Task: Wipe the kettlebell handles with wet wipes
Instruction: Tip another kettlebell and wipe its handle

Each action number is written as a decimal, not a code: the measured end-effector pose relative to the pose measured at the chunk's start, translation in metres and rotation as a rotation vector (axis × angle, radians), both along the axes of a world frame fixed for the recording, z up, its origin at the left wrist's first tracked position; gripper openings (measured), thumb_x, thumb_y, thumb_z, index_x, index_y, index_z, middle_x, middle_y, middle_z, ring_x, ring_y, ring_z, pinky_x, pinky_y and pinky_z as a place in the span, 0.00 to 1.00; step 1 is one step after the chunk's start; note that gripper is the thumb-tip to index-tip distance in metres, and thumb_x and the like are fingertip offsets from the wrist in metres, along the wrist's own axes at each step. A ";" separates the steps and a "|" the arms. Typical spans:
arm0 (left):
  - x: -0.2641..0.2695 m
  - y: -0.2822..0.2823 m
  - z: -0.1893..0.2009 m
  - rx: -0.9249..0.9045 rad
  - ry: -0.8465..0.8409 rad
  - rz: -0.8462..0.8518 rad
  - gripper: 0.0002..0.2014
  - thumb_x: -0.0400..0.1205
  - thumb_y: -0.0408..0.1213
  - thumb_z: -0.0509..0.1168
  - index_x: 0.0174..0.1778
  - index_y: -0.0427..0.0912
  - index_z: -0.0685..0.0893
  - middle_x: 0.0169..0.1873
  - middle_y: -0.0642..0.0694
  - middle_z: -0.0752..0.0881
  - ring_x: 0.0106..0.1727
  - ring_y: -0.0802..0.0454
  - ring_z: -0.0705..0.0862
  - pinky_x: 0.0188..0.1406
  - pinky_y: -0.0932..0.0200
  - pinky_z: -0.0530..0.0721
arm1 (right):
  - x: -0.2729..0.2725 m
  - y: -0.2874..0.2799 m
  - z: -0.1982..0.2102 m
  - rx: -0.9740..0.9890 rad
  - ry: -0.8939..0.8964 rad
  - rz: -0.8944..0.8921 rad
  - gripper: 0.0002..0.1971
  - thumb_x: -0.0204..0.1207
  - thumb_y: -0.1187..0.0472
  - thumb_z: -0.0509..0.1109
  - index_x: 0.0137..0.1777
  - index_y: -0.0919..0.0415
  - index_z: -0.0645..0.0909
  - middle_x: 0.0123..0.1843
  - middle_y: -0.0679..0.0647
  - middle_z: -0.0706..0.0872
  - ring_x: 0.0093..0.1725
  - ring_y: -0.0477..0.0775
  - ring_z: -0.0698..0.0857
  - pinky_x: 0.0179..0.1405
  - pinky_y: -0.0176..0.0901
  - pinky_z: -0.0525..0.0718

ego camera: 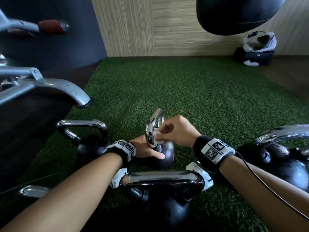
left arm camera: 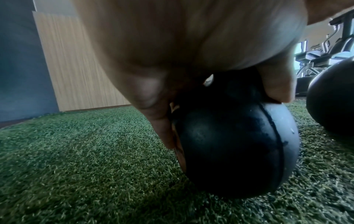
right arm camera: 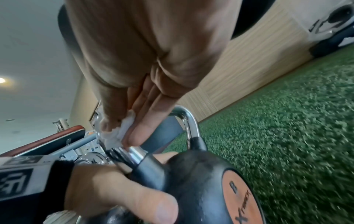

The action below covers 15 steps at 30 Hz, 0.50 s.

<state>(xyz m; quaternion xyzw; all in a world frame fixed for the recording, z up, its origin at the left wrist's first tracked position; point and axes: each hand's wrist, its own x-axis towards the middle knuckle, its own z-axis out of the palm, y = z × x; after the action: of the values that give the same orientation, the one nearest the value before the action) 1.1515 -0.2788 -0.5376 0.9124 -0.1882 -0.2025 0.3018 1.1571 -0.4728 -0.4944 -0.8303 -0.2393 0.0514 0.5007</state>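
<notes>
Right hand [ego camera: 173,131]: our fingers pinch a bunched white wipe [ego camera: 157,136] against the near leg of the chrome handle [ego camera: 154,124], low down by the bell.
Left hand [ego camera: 147,149]: we cup the black body of the small kettlebell [ego camera: 164,154], thumb and fingers curled round it to steady it on the turf [ego camera: 192,91].
Place: this kettlebell stands in the middle, between three bigger ones; a fourth handle peeps out at lower left.
Progress: we judge we're midway through this handle; its top and far leg seem left.
Left to do: the other handles [ego camera: 162,179] look untouched by us now, though whether they are clean we cannot tell.
</notes>
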 end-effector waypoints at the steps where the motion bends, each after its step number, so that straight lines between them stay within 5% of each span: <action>1: 0.002 0.001 -0.002 -0.010 -0.011 -0.026 0.12 0.76 0.53 0.78 0.52 0.59 0.85 0.51 0.55 0.88 0.54 0.57 0.87 0.57 0.56 0.84 | -0.002 0.000 -0.002 0.018 0.032 0.014 0.11 0.68 0.62 0.88 0.46 0.65 0.92 0.41 0.55 0.95 0.38 0.49 0.95 0.41 0.43 0.93; 4: 0.002 -0.002 0.000 -0.045 -0.035 -0.033 0.15 0.77 0.48 0.80 0.56 0.54 0.86 0.56 0.55 0.85 0.59 0.55 0.85 0.62 0.56 0.84 | 0.000 -0.002 -0.006 0.113 0.108 0.006 0.11 0.67 0.62 0.88 0.46 0.66 0.92 0.43 0.60 0.96 0.44 0.65 0.96 0.51 0.62 0.94; 6: 0.004 -0.003 0.001 -0.036 -0.049 -0.052 0.15 0.77 0.49 0.80 0.55 0.52 0.85 0.56 0.54 0.84 0.60 0.53 0.85 0.63 0.50 0.85 | 0.003 -0.002 -0.006 0.097 0.120 0.012 0.13 0.65 0.61 0.89 0.45 0.66 0.92 0.43 0.60 0.96 0.45 0.66 0.96 0.52 0.64 0.94; 8: 0.004 -0.002 0.000 0.028 -0.036 -0.057 0.11 0.77 0.53 0.78 0.49 0.62 0.83 0.51 0.61 0.84 0.55 0.57 0.85 0.60 0.50 0.86 | 0.004 -0.001 -0.007 0.050 0.119 0.029 0.13 0.65 0.61 0.89 0.44 0.65 0.92 0.41 0.57 0.96 0.42 0.60 0.96 0.46 0.55 0.94; 12: 0.004 0.001 -0.001 0.074 -0.011 -0.050 0.12 0.79 0.51 0.77 0.44 0.76 0.81 0.44 0.74 0.82 0.49 0.75 0.80 0.52 0.71 0.76 | 0.002 0.003 -0.014 -0.146 0.014 0.035 0.09 0.66 0.60 0.90 0.42 0.60 0.94 0.36 0.46 0.93 0.31 0.34 0.87 0.33 0.28 0.83; 15: 0.004 0.001 -0.003 0.112 -0.031 -0.045 0.11 0.77 0.58 0.75 0.50 0.66 0.82 0.50 0.65 0.85 0.52 0.67 0.83 0.59 0.62 0.82 | 0.007 0.000 -0.013 -0.196 0.009 0.075 0.10 0.69 0.63 0.88 0.49 0.59 0.95 0.42 0.49 0.95 0.33 0.33 0.87 0.38 0.28 0.86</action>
<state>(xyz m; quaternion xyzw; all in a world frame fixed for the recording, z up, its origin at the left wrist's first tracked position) 1.1553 -0.2781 -0.5406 0.9264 -0.2018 -0.2055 0.2425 1.1646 -0.4726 -0.5076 -0.8655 -0.2618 0.0971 0.4159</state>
